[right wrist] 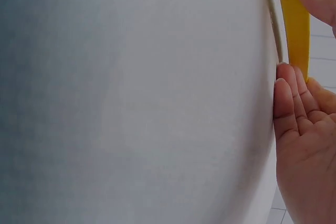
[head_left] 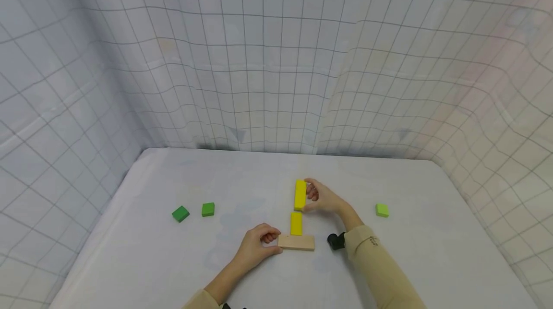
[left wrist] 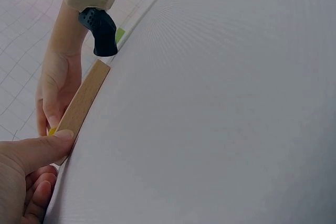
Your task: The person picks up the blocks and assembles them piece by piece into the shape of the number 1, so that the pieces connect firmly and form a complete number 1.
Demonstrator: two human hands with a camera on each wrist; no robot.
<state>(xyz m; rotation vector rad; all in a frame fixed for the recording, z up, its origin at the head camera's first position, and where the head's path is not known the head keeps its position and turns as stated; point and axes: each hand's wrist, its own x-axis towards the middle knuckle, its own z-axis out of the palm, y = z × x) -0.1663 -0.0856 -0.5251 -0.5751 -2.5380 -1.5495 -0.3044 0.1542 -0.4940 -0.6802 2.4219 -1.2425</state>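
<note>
Pinching the left end of the wooden block [head_left: 298,243], your left hand [head_left: 255,246] holds it crosswise at the near end of the short yellow block [head_left: 296,223]. Your right hand [head_left: 325,198] grips the long yellow block [head_left: 300,195] between thumb and fingers, just beyond the short one. Grip lightly, best make any adjustment in small slides, and avoid nudging the short block between them

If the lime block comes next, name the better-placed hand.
Likely the right hand, nearer the lime block, though it must first release the longer yellow block; the left hand holds the wooden block.
</note>
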